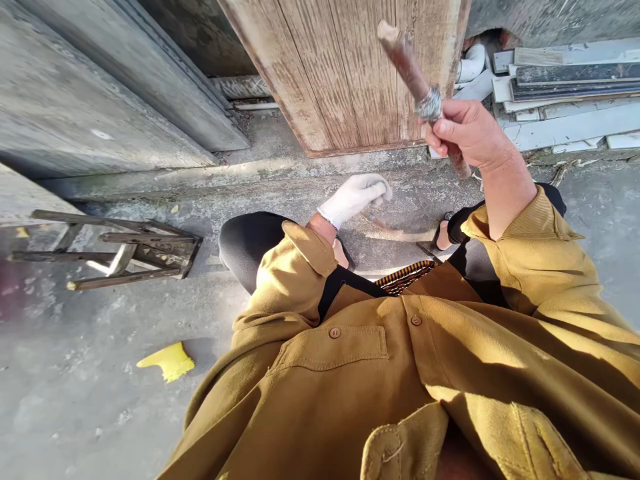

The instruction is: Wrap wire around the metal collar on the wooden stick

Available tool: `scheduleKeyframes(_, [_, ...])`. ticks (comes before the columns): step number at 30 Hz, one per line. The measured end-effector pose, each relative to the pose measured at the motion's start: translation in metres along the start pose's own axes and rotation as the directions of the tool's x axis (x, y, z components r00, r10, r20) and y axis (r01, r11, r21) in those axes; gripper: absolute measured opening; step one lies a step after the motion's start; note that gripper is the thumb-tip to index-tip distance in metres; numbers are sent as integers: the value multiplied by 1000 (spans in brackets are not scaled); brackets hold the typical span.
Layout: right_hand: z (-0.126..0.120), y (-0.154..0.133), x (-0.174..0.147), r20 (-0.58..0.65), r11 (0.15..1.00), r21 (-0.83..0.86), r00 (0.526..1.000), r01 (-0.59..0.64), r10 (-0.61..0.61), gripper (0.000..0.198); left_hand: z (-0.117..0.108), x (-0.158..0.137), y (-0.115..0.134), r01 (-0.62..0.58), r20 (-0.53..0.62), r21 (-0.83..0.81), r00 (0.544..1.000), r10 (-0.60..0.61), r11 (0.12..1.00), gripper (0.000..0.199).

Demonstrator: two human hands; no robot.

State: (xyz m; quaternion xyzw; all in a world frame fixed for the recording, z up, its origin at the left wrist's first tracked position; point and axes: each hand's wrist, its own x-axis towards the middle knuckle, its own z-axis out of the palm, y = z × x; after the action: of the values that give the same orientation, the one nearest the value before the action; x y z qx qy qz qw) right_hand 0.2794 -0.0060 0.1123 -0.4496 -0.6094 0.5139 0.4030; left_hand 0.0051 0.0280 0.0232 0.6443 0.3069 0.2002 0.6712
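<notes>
My bare right hand is closed around a brown wooden stick, held up at a slant. Silvery wire is wound round the stick just above my fingers. The stick's upper end looks pale and rough, and its lower end pokes out beneath my hand. My left hand, in a white glove, is lower, in front of my knees, with its fingers curled in. Whatever those fingers may hold is hidden. Below the glove, a curved, light brown piece shows near the ground between my feet.
A weathered wooden panel leans ahead, with grey boards to its left. Stacked planks and a white pipe are at right. An overturned wooden stool and a yellow piece lie on the concrete at left.
</notes>
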Motion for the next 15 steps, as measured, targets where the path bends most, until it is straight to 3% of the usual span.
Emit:
scheduleKeyframes(2, [1,-4,5,-100,998,-28,994,-55,52,47,4,-2,1,35,117,-8,993,-33,999,21])
scheduleKeyframes(3, [2,-4,8,-51,993,-84,995,-87,83,49,4,-4,3,40,157,-15,987,-37,999,23])
scheduleKeyframes(4, [3,-3,12,55,983,-154,993,-95,105,53,4,-6,6,37,184,-21,982,-32,999,26])
scheduleKeyframes(6, [4,4,17,309,954,-296,941,-43,138,64,3,-9,11,19,207,-33,978,-11,999,33])
scheduleKeyframes(7, [3,9,19,361,938,-346,921,-10,143,69,1,-10,14,11,214,-34,977,-3,999,37])
scheduleKeyframes(8, [2,15,21,349,921,-389,926,6,141,73,0,-11,16,5,220,-32,975,2,999,40])
scheduleKeyframes(10, [-1,32,22,205,883,-469,969,-29,140,74,-2,-13,18,0,226,-25,974,6,1000,46])
scheduleKeyframes(12, [-3,51,22,145,833,-545,968,-94,204,64,-4,-14,18,-13,198,-12,980,15,1000,49])
scheduleKeyframes(14, [0,65,20,300,822,-563,905,-89,303,44,-8,-15,17,-44,143,-2,989,44,999,51])
scheduleKeyframes(15, [4,69,19,416,858,-511,857,-57,305,35,-10,-15,16,-64,118,0,991,64,998,50])
